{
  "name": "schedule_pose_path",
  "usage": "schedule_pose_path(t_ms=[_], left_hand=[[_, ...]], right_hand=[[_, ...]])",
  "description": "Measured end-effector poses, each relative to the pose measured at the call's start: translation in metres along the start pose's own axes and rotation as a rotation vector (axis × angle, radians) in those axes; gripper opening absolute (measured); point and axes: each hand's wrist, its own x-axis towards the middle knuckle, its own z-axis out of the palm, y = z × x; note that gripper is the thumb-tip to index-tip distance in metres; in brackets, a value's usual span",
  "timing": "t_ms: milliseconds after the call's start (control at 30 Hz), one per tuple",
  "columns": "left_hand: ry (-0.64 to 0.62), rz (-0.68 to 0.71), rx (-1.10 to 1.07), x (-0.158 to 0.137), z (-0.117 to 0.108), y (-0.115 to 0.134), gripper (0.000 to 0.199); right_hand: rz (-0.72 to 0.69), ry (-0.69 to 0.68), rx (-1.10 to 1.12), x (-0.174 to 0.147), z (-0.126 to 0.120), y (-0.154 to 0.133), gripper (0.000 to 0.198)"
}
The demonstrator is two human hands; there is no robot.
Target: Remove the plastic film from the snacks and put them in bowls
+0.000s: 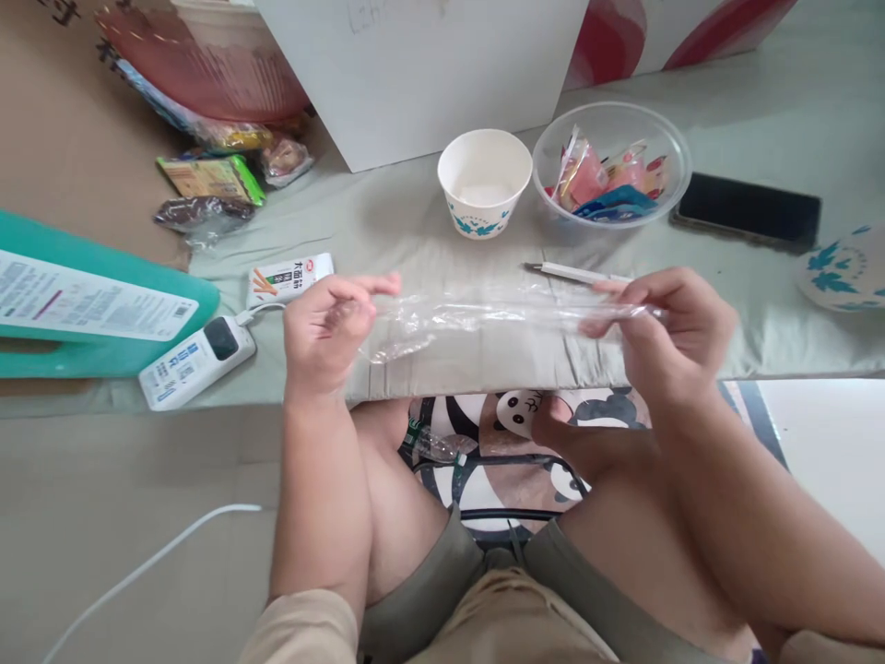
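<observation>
A clear plastic film or bag [470, 314] is stretched sideways between my two hands, above the front of the cloth-covered table. My left hand [332, 332] pinches its left end, with thumb and fingers closed together. At the other end, my right hand [674, 332] grips the film between thumb and fingers. Just behind the film lies a white pen [577, 272], its tip pointing left. Beyond that stands a white paper cup [484, 184] with blue leaf prints, and beside it a clear plastic bowl [612, 166] holding several small wrapped packets.
A dark phone [747, 212] and another leaf-printed cup [844, 267] are on the right. To the left are a snack packet [287, 277], a white power bank [197, 361] with a cable, a green jug [89, 295] and several wrapped snacks [211, 180]. A white box [429, 74] stands behind.
</observation>
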Motion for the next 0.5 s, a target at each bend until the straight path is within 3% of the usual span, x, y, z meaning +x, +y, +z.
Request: schedule_pose_path(t_ms=[100, 200, 267, 333, 400, 500], left_hand=[[0.018, -0.211, -0.102, 0.002, 0.007, 0.008, 0.033], [0.024, -0.455, -0.059, 0.011, 0.013, 0.002, 0.024], [0.019, -0.564, -0.017, 0.018, 0.016, -0.005, 0.021], [-0.033, -0.616, -0.014, 0.022, 0.018, -0.010, 0.020], [-0.169, -0.636, -0.058, 0.023, 0.021, -0.011, 0.021], [-0.444, -0.645, -0.123, 0.020, 0.030, -0.007, 0.028]], right_hand=[[0.298, -0.037, 0.185, 0.003, 0.000, 0.007, 0.007], [0.481, -0.123, 0.069, 0.010, -0.003, 0.024, 0.022], [0.405, -0.138, -0.126, 0.014, -0.005, 0.033, 0.028], [0.202, -0.107, -0.335, 0.014, -0.006, 0.033, 0.031], [-0.009, -0.111, -0.437, 0.011, -0.004, 0.028, 0.032], [-0.173, -0.278, -0.353, 0.005, 0.008, 0.019, 0.046]])
